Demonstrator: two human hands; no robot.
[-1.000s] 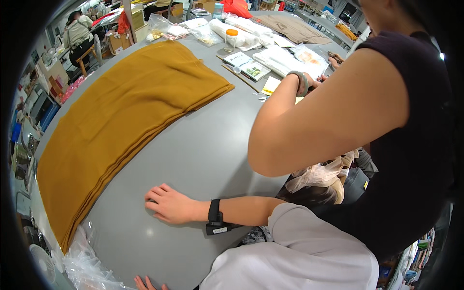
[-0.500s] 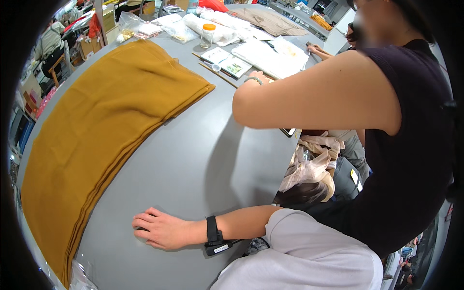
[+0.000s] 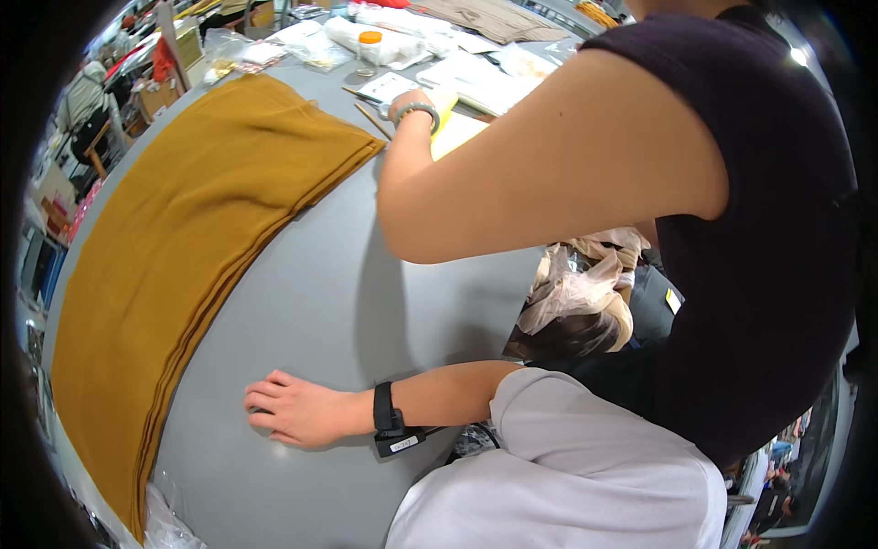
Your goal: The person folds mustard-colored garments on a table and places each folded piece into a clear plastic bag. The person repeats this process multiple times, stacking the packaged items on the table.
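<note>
My right hand (image 3: 300, 407) lies palm down on the grey table (image 3: 302, 320). Its fingers are apart and slightly bent, and nothing shows in its grasp. A dark patch sits under the fingertips, too small to make out. The wrist wears a black strap with a small box (image 3: 400, 443). Left of the hand, not touching it, a stack of mustard-yellow cloth (image 3: 197, 220) lies in a long curved shape with several layered edges. My left hand is out of sight.
A co-worker in a dark sleeveless top (image 3: 777, 183) stands at the right, an arm reaching across the table; the braceleted hand (image 3: 416, 105) is at a yellow sheet (image 3: 457, 134). Behind are an orange-lidded jar (image 3: 369, 53) and white packages. Clear plastic (image 3: 169, 522) lies bottom left.
The co-worker's arm has moved left and now a yellow sheet shows by that hand. The whole view has shifted slightly. My right hand stays resting on the table.
</note>
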